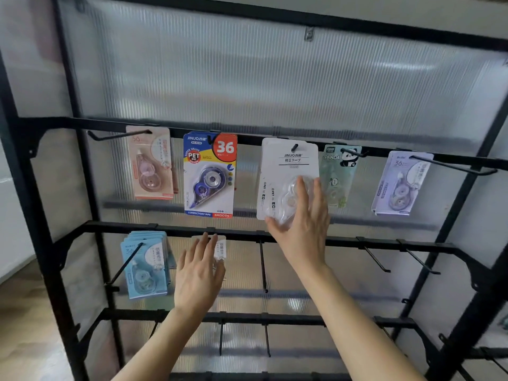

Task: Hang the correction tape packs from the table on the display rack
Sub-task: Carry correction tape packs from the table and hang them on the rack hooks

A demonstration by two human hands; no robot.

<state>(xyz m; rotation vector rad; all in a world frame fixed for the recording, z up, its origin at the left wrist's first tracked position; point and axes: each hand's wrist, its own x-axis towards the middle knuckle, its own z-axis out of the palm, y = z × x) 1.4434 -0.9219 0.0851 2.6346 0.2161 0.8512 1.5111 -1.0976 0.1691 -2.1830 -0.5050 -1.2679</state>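
- A black metal display rack [82, 123] stands before a ribbed translucent panel [247, 78]. Bare black hooks [376, 259] jut from the middle rail on the right.
- On the upper rail, left to right: pink pack [149, 163], blue "JINUO 36 PET CORRECTION TAPE SMOOTH" pack [209, 174], white JINUO pack [288, 163], green "PANDA" pack [339, 171], lilac pack [398, 182].
- The right hand [299, 224] lies on the white JINUO pack, fingers straight and slightly spread.
- The left hand [199, 273], fingers straight and together, covers a small white pack [222, 247] hanging beside the pale-blue stack of packs [145, 265].

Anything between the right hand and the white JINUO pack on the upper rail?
Nothing visible. The right hand rests directly on the white pack, already hung on its hook; the panda pack hangs beside it.
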